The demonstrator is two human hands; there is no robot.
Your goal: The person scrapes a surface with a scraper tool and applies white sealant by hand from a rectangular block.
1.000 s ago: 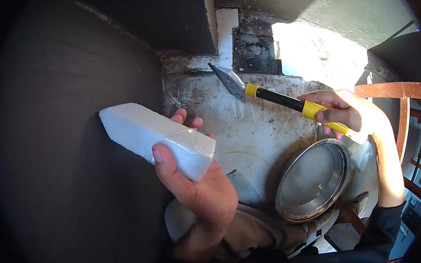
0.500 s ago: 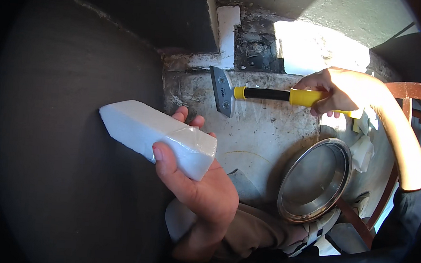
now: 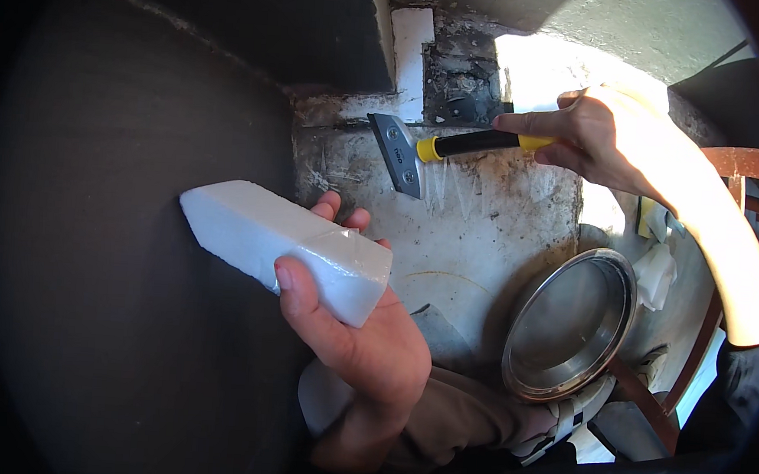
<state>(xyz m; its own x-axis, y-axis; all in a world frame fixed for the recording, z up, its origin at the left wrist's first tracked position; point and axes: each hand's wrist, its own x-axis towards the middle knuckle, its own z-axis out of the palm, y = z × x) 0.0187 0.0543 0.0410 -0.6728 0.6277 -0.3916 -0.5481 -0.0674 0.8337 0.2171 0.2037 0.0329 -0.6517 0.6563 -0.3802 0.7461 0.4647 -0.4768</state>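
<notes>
My left hand (image 3: 365,332) is wrapped round a white block (image 3: 284,235), foam-like, with a pointed far end and clear film or tape over the near end. The thumb lies across its near side and fingertips show behind it. My right hand (image 3: 581,136) grips the yellow end of a long-handled scraper (image 3: 472,144), with the index finger stretched along the black shaft. Its wide grey blade head (image 3: 397,156) hangs over or rests on the stained pale surface near the wall; I cannot tell which. The yellow grip is mostly hidden by the hand.
A round metal basin (image 3: 569,327) stands at the right beside my foot. Dark walls rise at the left and far side. A white patch (image 3: 410,61) and broken dark rubble (image 3: 463,81) lie in the far corner. White crumpled material (image 3: 655,276) and red-brown bars (image 3: 745,164) are at the right.
My right hand has turned and shifted slightly, the index finger now extended along the shaft. The scraper has tilted, its blade moving a little left and away. My left hand and block stay still.
</notes>
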